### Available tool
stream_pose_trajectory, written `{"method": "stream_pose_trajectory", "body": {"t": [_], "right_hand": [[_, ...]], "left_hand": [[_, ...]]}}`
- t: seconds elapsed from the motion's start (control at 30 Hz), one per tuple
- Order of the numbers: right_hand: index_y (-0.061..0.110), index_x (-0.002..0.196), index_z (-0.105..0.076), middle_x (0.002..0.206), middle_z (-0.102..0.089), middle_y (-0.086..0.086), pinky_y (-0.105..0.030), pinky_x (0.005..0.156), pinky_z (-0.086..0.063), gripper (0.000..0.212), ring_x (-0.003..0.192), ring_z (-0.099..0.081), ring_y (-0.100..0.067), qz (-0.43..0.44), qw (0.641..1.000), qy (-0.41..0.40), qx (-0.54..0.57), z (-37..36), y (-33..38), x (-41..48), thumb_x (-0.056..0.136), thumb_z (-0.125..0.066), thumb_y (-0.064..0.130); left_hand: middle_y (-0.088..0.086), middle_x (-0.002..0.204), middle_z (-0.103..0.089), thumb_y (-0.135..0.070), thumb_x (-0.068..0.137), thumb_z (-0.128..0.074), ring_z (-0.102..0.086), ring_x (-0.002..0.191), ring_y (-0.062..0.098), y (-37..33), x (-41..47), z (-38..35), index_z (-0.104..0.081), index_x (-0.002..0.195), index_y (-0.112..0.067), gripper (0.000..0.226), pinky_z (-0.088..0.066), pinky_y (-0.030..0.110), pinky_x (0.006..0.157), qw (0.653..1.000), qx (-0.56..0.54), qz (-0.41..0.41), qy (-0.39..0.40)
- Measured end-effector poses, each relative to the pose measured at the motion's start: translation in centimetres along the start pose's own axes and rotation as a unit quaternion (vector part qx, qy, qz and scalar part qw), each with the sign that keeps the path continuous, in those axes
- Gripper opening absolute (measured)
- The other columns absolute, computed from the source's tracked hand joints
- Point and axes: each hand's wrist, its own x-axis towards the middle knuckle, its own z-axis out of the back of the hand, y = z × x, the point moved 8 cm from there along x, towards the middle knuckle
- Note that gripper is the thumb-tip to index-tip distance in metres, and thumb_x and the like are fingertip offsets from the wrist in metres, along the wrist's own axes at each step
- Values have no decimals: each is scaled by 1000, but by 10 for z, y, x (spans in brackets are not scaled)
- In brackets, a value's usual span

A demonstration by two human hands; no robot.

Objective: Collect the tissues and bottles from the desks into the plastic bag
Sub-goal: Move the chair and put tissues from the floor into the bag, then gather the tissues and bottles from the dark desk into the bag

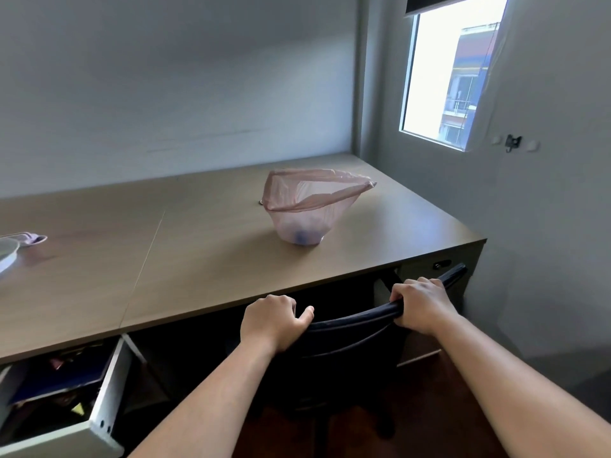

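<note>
Head view: the left hand [274, 320] and the right hand [421, 305] each curl tightly over the top edge of a black chair back [357, 317]. Beyond both hands, the pink plastic bag [309, 206] stands open on the bench [198, 259], something dark inside.

Only the person's arms show here, tbh. The left forearm [211, 401] runs up from 7 o'clock and the right forearm [515, 375] from 4 o'clock, both bare right to the frame edge. The left hand [274, 320] and right hand [420, 305] are bare too, knuckles plainly showing.
</note>
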Motion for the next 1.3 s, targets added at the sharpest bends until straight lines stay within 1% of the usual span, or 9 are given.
{"method": "stream_pose_trajectory", "body": {"t": [0.33,0.53,0.77,0.87,0.97,1.07,1.13,1.23,1.3], "right_hand": [[36,106,-59,114,-60,9,-34,102,-27,34,116,-47,-17,-1,1000,20,10,-6,19,84,72,-64,38],[37,104,-60,110,-61,10,-32,101,-27,31,111,-49,-15,-5,1000,5,12,-4,24,117,73,-60,38],[36,105,-61,110,-61,12,-34,99,-28,32,110,-51,-16,7,1000,7,20,-3,36,133,74,-54,39],[35,106,-60,109,-61,12,-34,97,-29,36,109,-53,-16,32,999,9,16,-5,38,135,72,-53,44],[38,111,-58,112,-59,15,-35,96,-30,52,111,-51,-12,89,994,45,35,-4,37,135,65,-55,63],[40,117,-54,114,-59,19,-31,98,-31,60,111,-51,-5,128,974,126,137,-3,28,136,67,-57,73],[34,111,-58,105,-64,16,-26,96,-42,45,100,-58,-4,104,940,137,295,7,21,145,75,-64,61],[20,90,-64,86,-66,7,-14,70,-49,15,78,-62,-9,49,915,37,399,35,0,176,82,-69,31],[18,82,-64,83,-67,4,-21,65,-49,8,75,-63,-12,18,915,-18,402,52,-10,196,84,-65,26]], "left_hand": [[2,85,-70,-56,84,-42,-64,87,26,37,82,-13,-56,69,-20,41,-40,29,67,1000,19,16,10],[2,85,-69,-54,83,-42,-64,88,27,48,116,-18,-60,73,-19,41,-43,31,70,1000,6,12,19],[1,78,-65,-53,83,-45,-63,86,23,64,135,-13,-47,63,-20,39,-39,28,66,999,-2,44,16],[-5,69,-57,-54,81,-47,-60,81,19,68,134,-13,-45,61,-20,39,-37,27,64,998,0,60,21],[-6,67,-54,-55,80,-51,-54,75,16,70,136,-18,-46,61,-22,39,-37,27,65,995,-3,78,55],[-7,69,-56,-53,77,-58,-57,78,16,73,143,-24,-52,59,-26,33,-42,27,71,985,-52,121,109],[-8,76,-55,-45,79,-61,-60,84,17,71,154,-16,-51,58,-28,29,-44,26,72,986,-83,123,82],[-8,94,-55,-36,81,-59,-59,92,17,60,179,14,-56,69,-29,15,-42,26,72,992,-72,105,-22],[-5,104,-55,-32,82,-59,-55,100,18,49,200,35,-63,83,-25,8,-44,28,78,991,-69,80,-83]]}}
